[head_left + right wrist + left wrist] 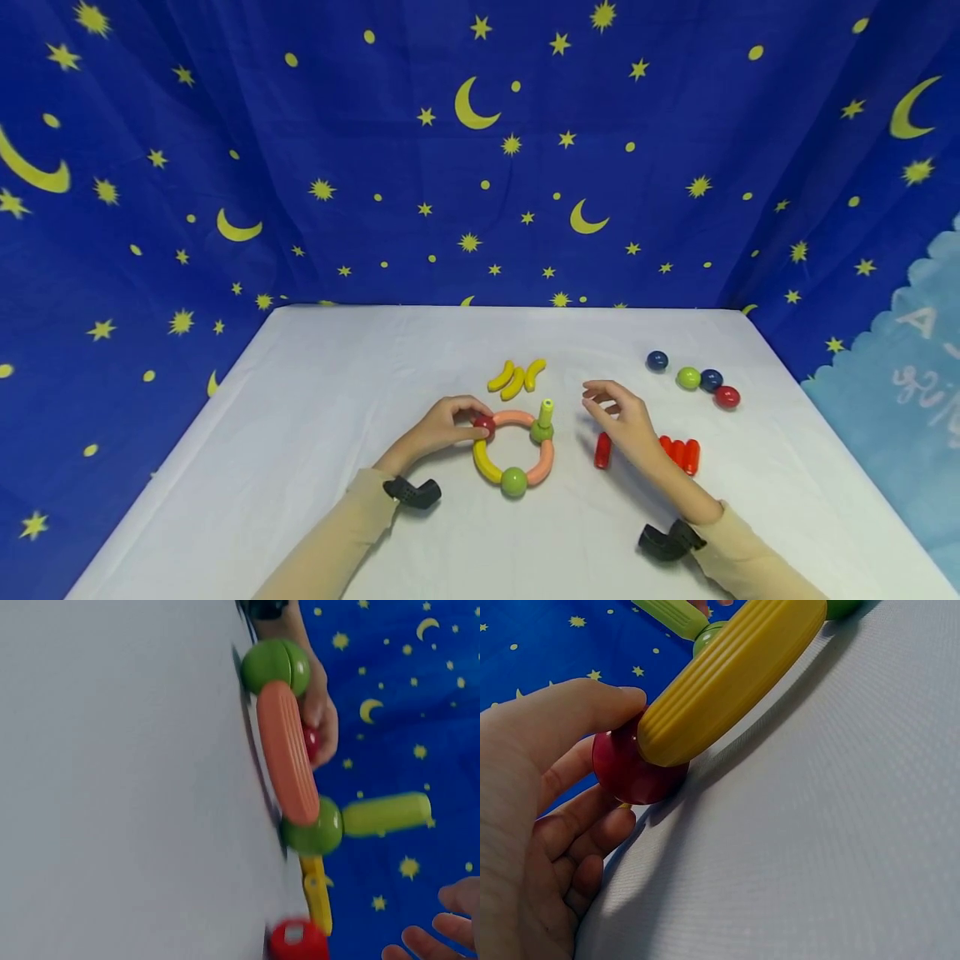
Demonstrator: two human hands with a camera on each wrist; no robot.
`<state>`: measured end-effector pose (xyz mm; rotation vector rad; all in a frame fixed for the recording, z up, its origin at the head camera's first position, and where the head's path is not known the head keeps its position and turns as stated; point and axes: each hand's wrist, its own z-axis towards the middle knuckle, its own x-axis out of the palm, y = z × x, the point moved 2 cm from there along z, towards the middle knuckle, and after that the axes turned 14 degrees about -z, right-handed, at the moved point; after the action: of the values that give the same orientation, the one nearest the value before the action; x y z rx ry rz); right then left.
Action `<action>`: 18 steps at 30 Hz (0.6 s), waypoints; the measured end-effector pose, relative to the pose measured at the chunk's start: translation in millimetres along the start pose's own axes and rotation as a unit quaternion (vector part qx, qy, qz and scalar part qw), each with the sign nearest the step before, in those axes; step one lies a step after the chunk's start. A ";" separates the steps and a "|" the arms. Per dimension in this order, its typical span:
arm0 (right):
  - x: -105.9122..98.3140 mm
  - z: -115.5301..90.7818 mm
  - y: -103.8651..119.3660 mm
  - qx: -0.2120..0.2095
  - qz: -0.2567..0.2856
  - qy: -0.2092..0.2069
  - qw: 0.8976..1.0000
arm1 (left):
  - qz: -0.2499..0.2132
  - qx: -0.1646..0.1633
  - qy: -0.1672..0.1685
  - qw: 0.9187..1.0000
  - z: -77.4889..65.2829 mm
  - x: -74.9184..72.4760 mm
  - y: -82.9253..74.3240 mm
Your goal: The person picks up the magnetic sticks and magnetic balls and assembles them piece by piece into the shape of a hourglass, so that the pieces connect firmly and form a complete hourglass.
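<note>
A ring of toy pieces lies on the white table, made of curved rods joined by balls. My left hand pinches the red ball at the ring's left between thumb and fingers. From that ball run a curved yellow rod and a salmon rod. A green ball sits at the near side. On the ring's right, another green ball carries an upright lime rod. My right hand hovers right of the ring above a straight red rod, fingers loosely bent, holding nothing.
Several loose yellow curved rods lie behind the ring. More red rods are beyond my right forearm. At the back right are blue balls, a lime ball and a red ball. A blue starry cloth hangs behind.
</note>
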<state>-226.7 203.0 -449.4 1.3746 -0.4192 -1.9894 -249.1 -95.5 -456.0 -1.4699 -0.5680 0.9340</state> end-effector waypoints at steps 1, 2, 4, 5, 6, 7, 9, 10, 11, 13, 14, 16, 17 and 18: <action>-3.5 -1.6 -3.7 0.002 -0.002 -0.008 1.000 | 0.000 -0.001 0.000 1.000 0.3 0.2 -0.1; -6.6 -3.4 -7.2 0.006 -0.005 -0.015 1.000 | 0.000 -0.002 0.000 1.000 0.7 0.3 -0.2; -10.7 -7.1 -13.3 0.014 -0.013 -0.023 1.000 | 0.002 -0.003 -0.001 1.000 0.6 0.1 -0.4; -11.7 -8.9 -15.5 0.019 -0.015 -0.022 0.999 | 0.003 -0.002 -0.001 1.000 0.4 -0.3 -0.7; -12.4 -10.6 -17.1 0.023 -0.018 -0.018 0.999 | 0.003 -0.001 -0.002 1.000 0.2 -0.6 -1.0; -12.5 -12.3 -18.2 0.027 -0.021 -0.011 0.999 | 0.004 0.001 -0.002 1.000 0.1 -1.0 -1.5; -11.8 -15.2 -18.7 0.028 -0.033 0.007 0.999 | 0.005 0.005 -0.002 1.000 0.3 -1.5 -1.7; -11.0 -16.5 -18.1 0.028 -0.039 0.017 0.999 | 0.005 0.006 -0.002 1.000 0.4 -1.8 -2.0; -10.0 -17.7 -17.2 0.029 -0.046 0.027 0.998 | 0.005 0.006 -0.001 1.000 0.5 -1.9 -2.1; -7.8 -19.8 -14.9 0.027 -0.062 0.042 0.997 | 0.006 0.006 0.000 1.000 1.2 -2.0 -0.6; -6.4 -20.9 -13.9 0.028 -0.071 0.049 0.996 | 0.006 0.006 0.001 1.000 1.7 -1.7 0.7; -3.6 -23.2 -12.5 0.032 -0.084 0.061 0.994 | 0.005 0.005 0.002 1.000 2.1 -1.4 2.6; -2.4 -24.4 -11.9 0.035 -0.089 0.065 0.993 | 0.005 0.005 0.002 1.000 3.4 -1.3 7.1; -1.2 -25.5 -11.5 0.038 -0.091 0.069 0.993 | 0.005 0.005 0.001 1.000 4.5 -1.1 11.5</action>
<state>-207.1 215.0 -465.5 1.6395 -0.3188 -2.0236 -255.5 -95.4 -466.6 -1.4663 -0.5538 0.9420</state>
